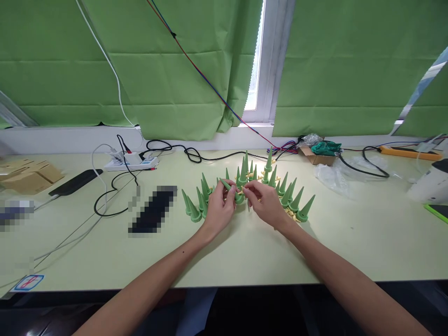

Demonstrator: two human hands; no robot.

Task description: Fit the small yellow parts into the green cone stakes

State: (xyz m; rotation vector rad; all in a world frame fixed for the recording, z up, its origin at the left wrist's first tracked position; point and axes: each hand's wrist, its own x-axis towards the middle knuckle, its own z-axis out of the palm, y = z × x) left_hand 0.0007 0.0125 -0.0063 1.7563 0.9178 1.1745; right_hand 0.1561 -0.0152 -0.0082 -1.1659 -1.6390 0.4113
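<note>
The held cone (pixel 227 185) is green, slim and pointed, tilted with its tip up and to the left. A small yellow piece (pixel 241 192), partly hidden, is pinched just right of the held cone. Matching green standing cones (pixel 305 211), each with a wider round base, cluster left of, behind and right of the held cone, tips upward. Loose yellow pieces (pixel 291 214) lie among those behind and right of it.
</note>
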